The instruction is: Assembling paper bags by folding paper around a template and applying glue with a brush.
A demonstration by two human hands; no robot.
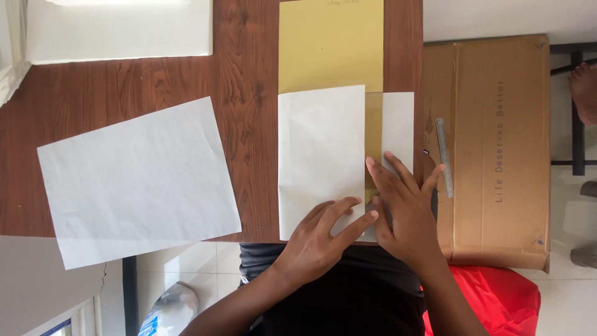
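Observation:
A yellow sheet (329, 46) lies on the brown wooden table (249, 93). Over its near part lies a white paper (320, 149), folded in from the left, with a narrower white flap (398, 127) on the right and a yellow strip showing between them. My left hand (326, 233) presses flat on the near edge of the wide white flap, fingers pointing right. My right hand (404, 208) rests flat with spread fingers on the narrow flap and the yellow strip. The two hands touch at the fingertips. Neither hand grips anything.
A loose white sheet (140, 180) lies at the left, overhanging the table's near edge. Another white sheet (118, 28) sits at the far left. A cardboard box (497, 149) with a metal ruler (444, 155) on it stands to the right. Red cloth (497, 298) lies below it.

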